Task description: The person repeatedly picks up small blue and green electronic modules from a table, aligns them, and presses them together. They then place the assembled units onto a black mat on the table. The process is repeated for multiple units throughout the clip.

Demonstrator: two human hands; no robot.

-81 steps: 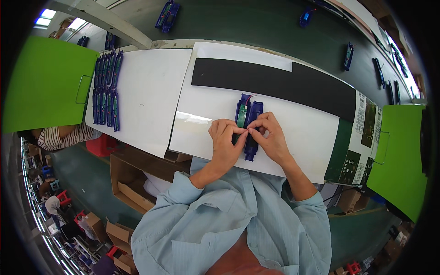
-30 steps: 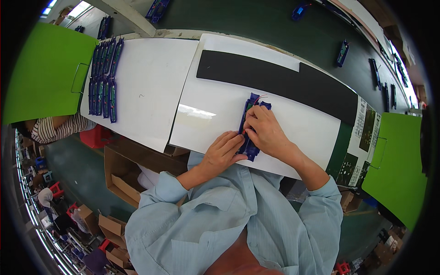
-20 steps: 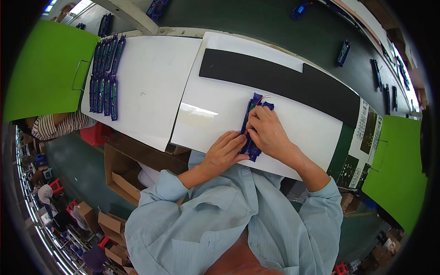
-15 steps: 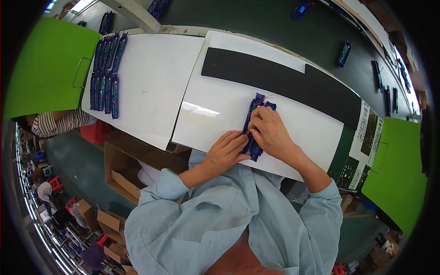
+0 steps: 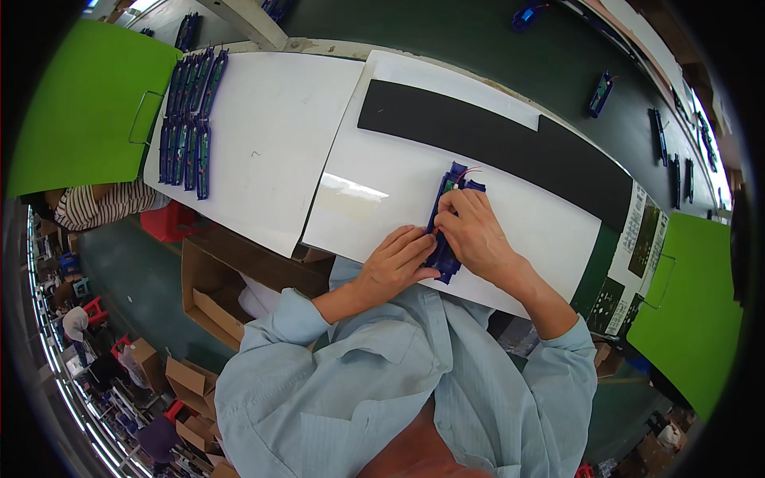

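Observation:
A blue plastic housing lies on the white work surface in front of me. A green circuit board shows in its far part, and thin red wires stick out near the top. My left hand holds the housing's left side, with fingers pressed together along the edge and the thumb near its lower end. Over the middle, my right hand is closed in a pinch inside the housing. Something small and reddish shows by the fingertips, but what they grip is too hidden to name.
Several blue housings with boards stand in two rows at the left. A black strip lies beyond my hands. Green panels flank the bench. More housings rest on the dark green belt. A cardboard box sits below left.
My right fingers have shifted slightly at the housing's middle, keeping their pinch. The left hand keeps its hold on the edge. The whole view has moved a little.

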